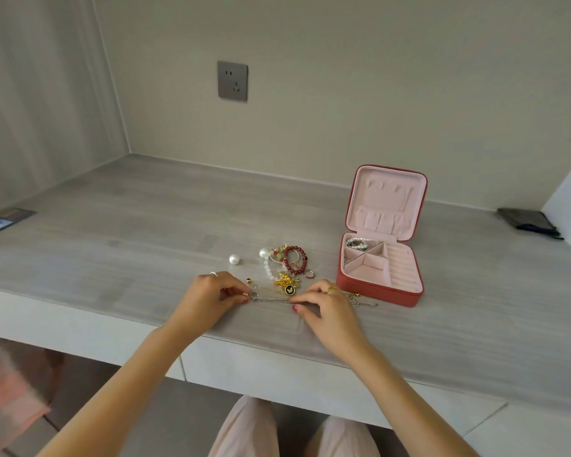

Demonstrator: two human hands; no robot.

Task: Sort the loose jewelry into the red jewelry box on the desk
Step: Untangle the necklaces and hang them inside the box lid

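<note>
Desk [145, 232]: grey wood-grain top that I face, running left to right, with a wall behind it.
Wall socket [232, 81]: grey plate on the far wall; I can read no writing on it.
Red jewelry box [381, 239]: stands open on the right of the desk, lid upright, pink lining inside; no brand or label that I can make out.
Beaded piece in the box [359, 244]: lies in the far-left compartment of the tray.
Dark pouch [529, 222]: far right, by the side wall.
Blue card [4, 222]: far left edge; its print is too small to read.
My left hand [211, 300]: fingers pinched shut on one end of the silver chain [271, 300].
My right hand [323, 308]: pinched shut on the chain's other end, so it stretches between my hands.
Loose jewelry pile [289, 265]: just beyond my hands, left of the box.
Red bead bracelet [295, 258]: in that pile.
Black round pendant [289, 289]: shows a gold butterfly.
White pearl [234, 259]: apart, left of the pile.
</note>
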